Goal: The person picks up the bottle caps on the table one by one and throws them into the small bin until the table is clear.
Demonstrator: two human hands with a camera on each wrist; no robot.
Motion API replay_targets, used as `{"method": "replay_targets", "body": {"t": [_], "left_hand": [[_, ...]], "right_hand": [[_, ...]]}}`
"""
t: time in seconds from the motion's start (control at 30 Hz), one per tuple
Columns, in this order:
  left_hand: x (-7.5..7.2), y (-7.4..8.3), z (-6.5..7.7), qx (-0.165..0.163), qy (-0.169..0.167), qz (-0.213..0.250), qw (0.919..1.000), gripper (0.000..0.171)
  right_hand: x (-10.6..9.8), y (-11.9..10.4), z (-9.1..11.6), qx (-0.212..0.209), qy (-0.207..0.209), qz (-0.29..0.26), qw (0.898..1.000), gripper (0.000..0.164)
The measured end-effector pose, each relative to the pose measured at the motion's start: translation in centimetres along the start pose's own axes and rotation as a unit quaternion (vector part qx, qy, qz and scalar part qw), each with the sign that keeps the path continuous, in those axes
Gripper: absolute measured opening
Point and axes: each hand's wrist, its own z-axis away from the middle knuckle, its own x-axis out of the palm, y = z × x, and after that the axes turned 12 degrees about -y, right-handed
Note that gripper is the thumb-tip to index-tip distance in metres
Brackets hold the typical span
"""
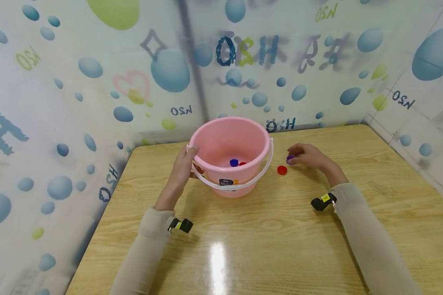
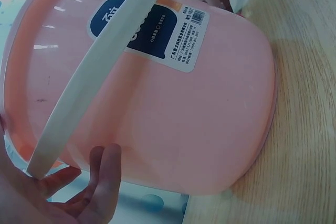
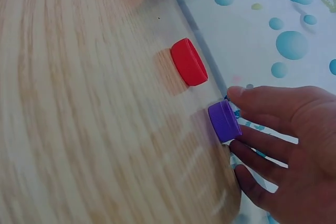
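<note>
A pink bucket (image 1: 230, 181) with a white handle (image 1: 256, 177) stands on the wooden table. My left hand (image 1: 184, 164) grips its left rim, thumb over the edge; in the left wrist view its fingers (image 2: 107, 177) lie along the outer wall. Inside the bucket are a blue cap (image 1: 234, 162) and a red cap (image 1: 243, 164), partly hidden by the near rim. To the right of the bucket, my right hand (image 1: 308, 156) reaches round a purple bottle cap (image 3: 224, 121) on the table, thumb and fingers spread about it. A red bottle cap (image 3: 189, 62) lies beside it.
The wooden table (image 1: 266, 237) meets a wall covering (image 1: 214, 94) with printed drops at its back and sides. A label (image 2: 157, 32) is stuck on the bucket's front. Small black devices (image 1: 323, 202) are strapped at both wrists.
</note>
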Motion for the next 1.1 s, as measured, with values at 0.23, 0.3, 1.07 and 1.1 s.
{"method": "replay_targets", "body": {"t": [0.23,0.3,1.07,1.1], "left_hand": [[0.1,0.0,0.0,0.002,-0.006,-0.001,1.0000,0.054],[0.1,0.0,-0.1,0.002,-0.007,-0.003,1.0000,0.055],[-0.1,-0.2,-0.4,-0.006,-0.012,0.005,0.9999,0.053],[-0.2,-0.3,-0.3,-0.006,-0.012,0.006,0.9999,0.054]], "right_hand": [[0.3,0.3,0.3,0.003,0.008,-0.012,1.000,0.050],[0.4,0.3,0.4,0.006,0.010,-0.018,1.000,0.049],[0.5,1.1,0.0,0.014,0.018,-0.013,1.000,0.043],[0.5,1.1,0.0,0.016,0.018,-0.013,1.000,0.043]]}}
